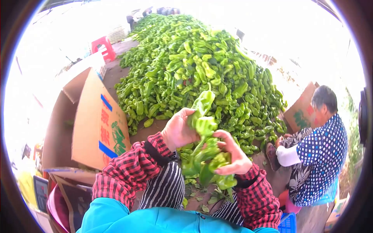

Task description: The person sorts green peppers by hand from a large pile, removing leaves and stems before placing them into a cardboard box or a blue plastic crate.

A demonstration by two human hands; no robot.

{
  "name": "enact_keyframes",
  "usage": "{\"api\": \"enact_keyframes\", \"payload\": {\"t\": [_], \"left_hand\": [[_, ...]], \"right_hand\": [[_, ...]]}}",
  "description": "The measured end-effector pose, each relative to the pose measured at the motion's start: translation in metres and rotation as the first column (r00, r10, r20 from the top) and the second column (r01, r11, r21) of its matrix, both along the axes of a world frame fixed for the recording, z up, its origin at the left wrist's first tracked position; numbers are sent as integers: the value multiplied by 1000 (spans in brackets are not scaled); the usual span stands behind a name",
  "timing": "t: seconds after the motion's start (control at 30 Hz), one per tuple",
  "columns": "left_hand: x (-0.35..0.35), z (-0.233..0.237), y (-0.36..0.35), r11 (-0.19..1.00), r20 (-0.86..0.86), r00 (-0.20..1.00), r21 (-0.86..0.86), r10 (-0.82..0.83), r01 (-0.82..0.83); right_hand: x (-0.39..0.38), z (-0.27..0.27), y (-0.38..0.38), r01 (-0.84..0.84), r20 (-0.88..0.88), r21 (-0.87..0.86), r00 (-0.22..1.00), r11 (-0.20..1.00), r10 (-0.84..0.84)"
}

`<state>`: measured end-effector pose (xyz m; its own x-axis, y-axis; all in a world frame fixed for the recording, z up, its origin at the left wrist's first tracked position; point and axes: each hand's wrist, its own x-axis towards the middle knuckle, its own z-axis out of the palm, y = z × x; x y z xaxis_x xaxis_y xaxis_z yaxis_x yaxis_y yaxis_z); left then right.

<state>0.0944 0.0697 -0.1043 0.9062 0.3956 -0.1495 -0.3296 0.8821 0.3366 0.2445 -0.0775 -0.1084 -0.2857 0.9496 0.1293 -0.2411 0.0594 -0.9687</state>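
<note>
My left hand point(180, 129) grips green peppers, with a long wrinkled pepper point(203, 104) standing up past its thumb and fingers. Just to the right and nearer my body, my right hand point(235, 155) is curled around more green peppers point(220, 162), its thumb and fingers on their right side. The held peppers overlap between the two hands, so which hand bears each one is partly hidden. Beyond my hands rises a large heap of green peppers point(186, 66).
At left stands an open cardboard box point(95, 116) with a raised flap. A red plastic stool point(103, 48) is farther back. On the right a person point(320, 143) in a dotted top sits near another cardboard box point(301, 106). A blue crate point(287, 223) sits low at right.
</note>
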Motion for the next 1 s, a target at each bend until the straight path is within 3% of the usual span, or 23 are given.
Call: {"api": "enact_keyframes", "payload": {"t": [0.07,0.1,0.2,0.27,0.33,0.37,0.4,0.43,0.47,0.53,0.6,0.63,0.67,0.7,0.73,0.77,0.8,0.87,0.9,1.0], "left_hand": [[-22,-10,12,992,131,985,74,-111,102],[-32,4,4,998,70,997,62,-29,25],[-66,12,-14,997,161,987,68,24,-35],[-92,13,-36,975,141,982,170,122,-145],[-124,27,-65,883,-3,933,324,359,-339],[-144,15,-67,766,91,896,486,436,-422],[-170,16,-70,746,93,876,488,472,-454],[-196,18,-74,416,60,687,757,724,-504],[-215,29,-81,51,126,434,926,892,-373],[-246,70,-92,-411,467,96,845,879,-343],[-292,85,-82,-309,321,2,914,947,-265],[-324,78,-72,-70,129,89,872,988,-484],[-351,67,-64,157,-30,202,739,979,-655],[-367,67,-66,454,-103,458,433,883,-779],[-374,63,-71,503,30,581,465,813,-728],[-380,61,-79,550,38,617,410,786,-727],[-377,61,-89,604,48,656,343,753,-719],[-367,61,-109,594,72,630,267,773,-759],[-364,60,-115,583,87,613,228,785,-780],[-363,43,-116,589,152,601,124,784,-799]], "right_hand": [[-1,6,-3,31,-174,7,984,999,-29],[1,7,-3,63,-193,26,980,998,-57],[-10,12,-1,146,-364,24,923,989,-127],[-25,23,1,196,-367,-8,912,981,-185],[-48,40,6,223,-405,-10,890,975,-208],[-60,52,10,183,-399,11,902,983,-163],[-71,66,15,149,-392,34,912,988,-124],[-80,79,16,169,-389,-15,907,986,-161],[-94,89,27,95,-394,98,918,991,-49],[-135,121,47,48,-408,222,912,974,48],[-186,137,76,219,-239,369,962,903,-135],[-200,137,90,197,-243,367,964,909,-111],[-219,133,110,82,-349,286,937,955,24],[-240,130,130,-58,-456,219,877,974,155],[-263,128,146,-209,-557,164,787,964,265],[-282,126,156,-361,-650,112,678,926,343],[-289,121,156,-383,-638,120,678,916,366],[-292,110,158,-325,-624,74,722,943,298],[-289,101,165,-215,-546,51,811,975,208],[-283,107,169,-146,-541,88,823,985,170]]}}
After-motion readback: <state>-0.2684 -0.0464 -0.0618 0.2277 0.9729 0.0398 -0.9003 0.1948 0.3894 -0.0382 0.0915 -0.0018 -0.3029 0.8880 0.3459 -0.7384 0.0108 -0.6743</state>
